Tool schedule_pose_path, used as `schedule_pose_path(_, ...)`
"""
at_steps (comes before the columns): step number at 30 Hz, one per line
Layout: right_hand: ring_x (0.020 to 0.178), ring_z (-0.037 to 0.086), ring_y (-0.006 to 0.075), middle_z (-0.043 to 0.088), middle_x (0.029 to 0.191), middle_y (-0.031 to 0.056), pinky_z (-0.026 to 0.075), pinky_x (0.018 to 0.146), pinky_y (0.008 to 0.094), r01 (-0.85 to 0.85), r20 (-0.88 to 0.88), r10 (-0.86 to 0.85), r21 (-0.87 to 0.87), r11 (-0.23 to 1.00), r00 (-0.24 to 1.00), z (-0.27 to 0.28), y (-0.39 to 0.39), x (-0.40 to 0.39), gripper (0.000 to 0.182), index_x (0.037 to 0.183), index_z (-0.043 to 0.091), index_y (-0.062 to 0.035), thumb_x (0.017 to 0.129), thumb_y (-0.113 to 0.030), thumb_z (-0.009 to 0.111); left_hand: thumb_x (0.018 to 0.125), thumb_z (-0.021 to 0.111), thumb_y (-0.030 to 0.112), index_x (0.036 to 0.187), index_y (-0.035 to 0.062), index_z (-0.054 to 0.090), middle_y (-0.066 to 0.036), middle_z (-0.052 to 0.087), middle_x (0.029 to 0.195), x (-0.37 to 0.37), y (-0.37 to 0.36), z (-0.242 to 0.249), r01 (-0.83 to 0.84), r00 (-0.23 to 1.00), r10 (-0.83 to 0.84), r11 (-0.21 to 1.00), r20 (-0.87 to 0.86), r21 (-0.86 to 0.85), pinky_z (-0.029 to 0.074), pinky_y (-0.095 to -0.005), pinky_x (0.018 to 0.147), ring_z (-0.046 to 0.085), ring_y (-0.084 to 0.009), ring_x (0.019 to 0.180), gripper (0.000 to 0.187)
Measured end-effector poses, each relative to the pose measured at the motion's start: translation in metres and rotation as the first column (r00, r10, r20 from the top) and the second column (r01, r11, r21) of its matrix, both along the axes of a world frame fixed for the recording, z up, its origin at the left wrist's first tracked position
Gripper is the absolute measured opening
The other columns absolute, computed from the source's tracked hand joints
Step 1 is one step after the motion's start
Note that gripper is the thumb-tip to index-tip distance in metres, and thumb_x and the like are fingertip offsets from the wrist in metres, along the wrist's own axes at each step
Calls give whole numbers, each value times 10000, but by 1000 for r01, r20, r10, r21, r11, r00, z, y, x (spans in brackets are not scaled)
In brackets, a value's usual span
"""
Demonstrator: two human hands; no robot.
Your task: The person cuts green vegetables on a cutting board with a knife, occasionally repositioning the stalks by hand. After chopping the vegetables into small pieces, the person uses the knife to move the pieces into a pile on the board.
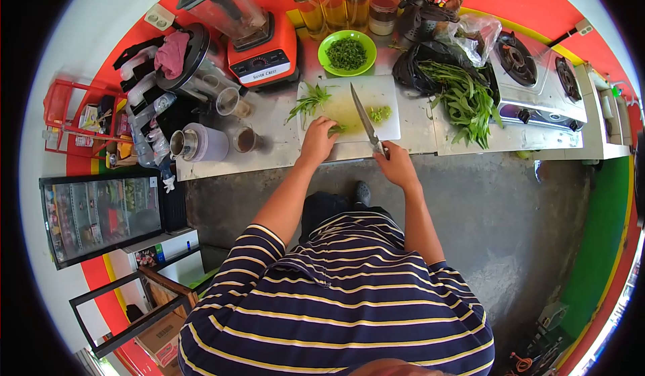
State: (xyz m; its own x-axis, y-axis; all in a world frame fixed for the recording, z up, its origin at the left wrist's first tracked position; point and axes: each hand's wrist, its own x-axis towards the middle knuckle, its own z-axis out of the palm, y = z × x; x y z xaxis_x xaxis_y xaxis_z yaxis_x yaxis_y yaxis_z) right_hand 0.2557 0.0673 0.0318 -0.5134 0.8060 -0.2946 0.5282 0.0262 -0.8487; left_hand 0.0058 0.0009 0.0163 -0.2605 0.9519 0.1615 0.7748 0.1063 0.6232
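Observation:
My right hand (398,166) is closed around the handle of a long kitchen knife (363,115). Its blade points away from me over a white cutting board (386,94). At the board's near left, my left hand (318,141) has its fingers curled over a small bunch of green leaves (336,129), partly hidden beneath them. To the right of the blade sits a little heap of chopped pale green stems (380,113). Uncut leafy stalks (312,101) rest on the board's left side. Behind the board stands a lime-green bowl (370,57) holding finely cut greens.
A red blender (261,60), a cup of dark liquid (246,139) and a lilac container (211,142) stand on the left. On the right, leafy stalks (470,111) spill from a black bag (416,70) beside a gas stove (537,101). Oil bottles (333,7) line the back.

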Motion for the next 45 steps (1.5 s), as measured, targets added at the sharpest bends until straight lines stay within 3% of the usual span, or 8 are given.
schedule_pose_path(9,763,661,441,666,779,261,496,679,490,-49,-7,49,-4,999,999,2,-17,-20,304,1042,659,42,859,-192,722,833,713,87,945,14,748,-140,679,932,15,9,-1,-27,999,26,1000,-38,-15,502,-430,865,631,-355,944,138)
schedule_pose_path(11,835,673,461,684,849,281,522,745,512,-91,148,64,185,978,987,6,-18,-23,301,1044,663,40,865,-195,718,828,710,74,945,12,748,-142,680,929,16,9,0,-28,999,28,999,-27,26,504,-430,861,633,-357,933,138)
schedule_pose_path(15,895,670,478,692,905,293,532,804,535,-106,226,65,174,979,972,2,-19,-24,291,1039,667,38,869,-194,713,824,706,70,932,10,749,-145,684,935,16,9,2,-56,998,57,998,-33,30,507,-428,860,635,-357,929,131)
schedule_pose_path(24,930,663,491,689,918,307,536,828,550,-106,268,53,189,976,962,1,-21,-27,306,1041,657,30,885,-230,696,840,708,63,1107,57,674,-107,690,1030,17,17,23,-331,933,340,939,-119,88,498,-425,884,617,-313,1020,269)
schedule_pose_path(28,803,722,397,712,825,236,590,710,481,-188,453,4,362,913,891,-1,-31,-36,176,969,624,-11,919,-179,611,824,719,63,1081,55,683,-112,677,1045,23,19,14,-119,986,144,961,-85,248,494,-424,892,608,-329,1013,260)
schedule_pose_path(30,738,742,347,721,778,195,606,647,444,-239,542,-46,443,864,839,-4,-41,-44,127,938,606,-34,928,-157,578,807,729,63,1028,45,701,-120,672,1009,28,13,5,-13,1000,14,999,-25,39,492,-430,892,604,-346,999,223)
schedule_pose_path(33,608,736,245,710,653,73,588,525,361,-344,614,-148,607,717,775,-11,-57,-57,90,918,530,-76,943,-163,527,797,722,47,945,35,721,-125,664,957,34,12,-6,-18,999,19,998,-30,57,496,-429,879,610,-351,977,149)
schedule_pose_path(45,806,743,373,725,847,217,609,686,446,-328,596,50,367,870,801,6,-38,-72,174,1044,497,12,943,-126,529,817,663,41,907,33,727,-150,637,900,35,13,-15,-22,996,29,996,-80,88,498,-460,815,616,-365,914,110)
